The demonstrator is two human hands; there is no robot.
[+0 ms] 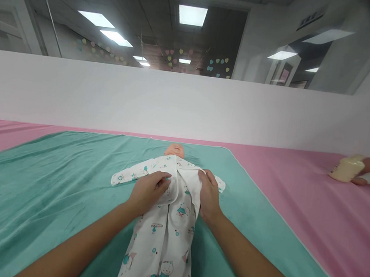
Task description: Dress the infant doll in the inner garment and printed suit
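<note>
A baby doll (175,150) lies on its back on a teal blanket (77,189), its head away from me. It wears a white top (155,165) printed with small figures, sleeves spread to both sides. White printed trousers (164,242) or a long lower part stretch towards me. My right hand (210,196) is closed on the top's right front flap, lifting it so that its plain white inside shows. On the left front flap, my left hand (149,192) rests with fingers curled and thumb against them, pinching the cloth near its edge.
Pink cloth (314,200) lies under and around the blanket. At the far right stands a cream bottle (347,168), with a skin-coloured limb and white cloth touching it. A white wall (162,103) with a window above it closes off the back.
</note>
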